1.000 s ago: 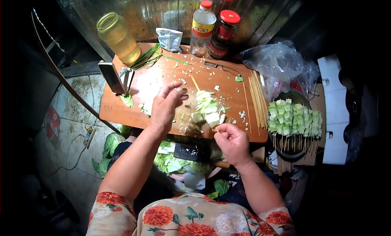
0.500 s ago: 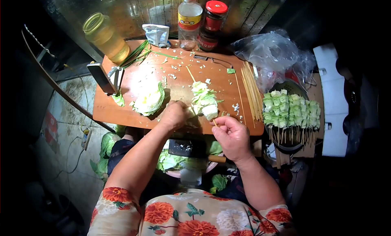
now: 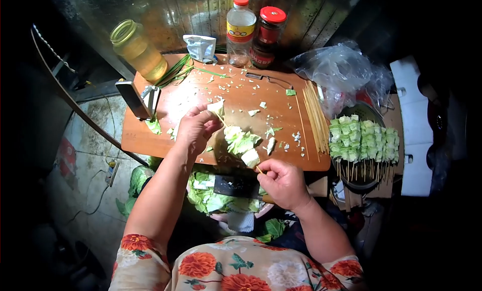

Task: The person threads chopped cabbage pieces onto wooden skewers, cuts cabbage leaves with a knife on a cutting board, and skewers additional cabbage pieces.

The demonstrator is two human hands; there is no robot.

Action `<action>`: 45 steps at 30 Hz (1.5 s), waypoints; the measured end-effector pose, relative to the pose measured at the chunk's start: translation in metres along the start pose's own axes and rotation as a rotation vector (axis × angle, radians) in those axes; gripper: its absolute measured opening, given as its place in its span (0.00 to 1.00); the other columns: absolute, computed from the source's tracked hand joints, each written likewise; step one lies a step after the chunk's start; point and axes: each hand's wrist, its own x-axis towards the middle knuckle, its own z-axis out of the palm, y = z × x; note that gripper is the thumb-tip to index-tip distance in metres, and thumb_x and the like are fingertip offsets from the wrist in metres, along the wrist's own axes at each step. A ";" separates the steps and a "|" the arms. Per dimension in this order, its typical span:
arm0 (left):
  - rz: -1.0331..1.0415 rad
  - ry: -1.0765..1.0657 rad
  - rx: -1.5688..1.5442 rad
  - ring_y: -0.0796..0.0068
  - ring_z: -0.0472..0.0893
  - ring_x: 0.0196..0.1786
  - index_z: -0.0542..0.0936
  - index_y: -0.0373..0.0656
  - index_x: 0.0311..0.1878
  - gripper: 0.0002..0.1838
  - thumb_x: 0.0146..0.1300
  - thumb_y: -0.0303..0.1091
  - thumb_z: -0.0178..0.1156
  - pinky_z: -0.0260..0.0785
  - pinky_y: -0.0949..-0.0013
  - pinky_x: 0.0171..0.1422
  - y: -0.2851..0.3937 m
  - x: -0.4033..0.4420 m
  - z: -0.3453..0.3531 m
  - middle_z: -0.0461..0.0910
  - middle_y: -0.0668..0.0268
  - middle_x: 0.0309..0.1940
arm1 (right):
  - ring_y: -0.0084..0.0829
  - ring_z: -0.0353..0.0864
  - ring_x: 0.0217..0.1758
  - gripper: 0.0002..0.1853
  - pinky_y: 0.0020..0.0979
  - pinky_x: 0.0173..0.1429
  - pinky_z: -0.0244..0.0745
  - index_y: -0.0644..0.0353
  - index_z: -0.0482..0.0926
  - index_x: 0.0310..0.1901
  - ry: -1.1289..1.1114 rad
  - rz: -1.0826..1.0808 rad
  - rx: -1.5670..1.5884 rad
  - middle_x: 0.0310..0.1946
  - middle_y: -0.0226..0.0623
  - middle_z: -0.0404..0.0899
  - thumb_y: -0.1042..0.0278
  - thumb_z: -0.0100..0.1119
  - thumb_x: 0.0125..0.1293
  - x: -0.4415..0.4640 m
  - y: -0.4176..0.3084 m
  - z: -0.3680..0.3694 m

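Note:
My right hand (image 3: 285, 184) pinches the lower end of a bamboo skewer (image 3: 259, 169) over the board's front edge. Folded pale green cabbage pieces (image 3: 240, 140) are threaded along it. The skewer slants up and to the left. At its far end my left hand (image 3: 195, 129) is closed, fingers at a cabbage piece (image 3: 216, 108) by the tip. Whether the tip has passed through that piece I cannot tell. Below the board, a bowl of loose cabbage leaves (image 3: 202, 191) has a dark cleaver (image 3: 236, 185) lying across it.
Finished cabbage skewers (image 3: 364, 140) lie over a dark colander at right, beside bare bamboo skewers (image 3: 315, 121). Along the back stand a jar of yellow liquid (image 3: 139, 52), a clear bottle (image 3: 241, 32) and red-lidded jars (image 3: 271, 29). A phone (image 3: 133, 99) leans on the wooden board's (image 3: 201, 85) left side.
My left hand has risen from the board's front edge to the skewer's upper end, with a cabbage piece. The skewer now tilts further left. The big cabbage chunk at left no longer shows whole.

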 end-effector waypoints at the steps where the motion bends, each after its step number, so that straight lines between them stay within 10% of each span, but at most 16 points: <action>1: 0.006 0.004 -0.001 0.71 0.80 0.30 0.71 0.39 0.52 0.21 0.55 0.18 0.60 0.81 0.65 0.41 0.004 -0.001 -0.001 0.80 0.60 0.36 | 0.18 0.73 0.21 0.07 0.24 0.29 0.70 0.62 0.81 0.36 -0.003 -0.015 0.002 0.18 0.30 0.76 0.71 0.62 0.56 0.000 0.002 0.003; 18: 0.410 0.103 0.222 0.71 0.81 0.43 0.71 0.41 0.49 0.22 0.51 0.12 0.58 0.79 0.71 0.45 0.005 -0.014 0.006 0.75 0.64 0.44 | 0.14 0.68 0.20 0.07 0.22 0.27 0.66 0.63 0.81 0.37 -0.043 0.043 0.076 0.17 0.26 0.73 0.73 0.61 0.57 0.002 0.003 0.013; 30: 0.124 -0.210 0.221 0.80 0.76 0.36 0.72 0.46 0.43 0.11 0.56 0.23 0.53 0.72 0.75 0.40 -0.002 -0.037 0.025 0.74 0.71 0.37 | 0.18 0.69 0.20 0.05 0.24 0.28 0.67 0.65 0.80 0.35 0.097 -0.047 0.049 0.19 0.31 0.73 0.74 0.62 0.56 0.000 0.010 0.014; 45: 0.315 -0.235 0.302 0.82 0.73 0.37 0.74 0.42 0.48 0.13 0.59 0.24 0.52 0.68 0.77 0.43 -0.012 -0.016 0.023 0.77 0.71 0.40 | 0.12 0.66 0.23 0.03 0.20 0.27 0.64 0.64 0.80 0.34 0.126 0.031 0.149 0.20 0.22 0.72 0.74 0.62 0.59 0.007 0.017 0.003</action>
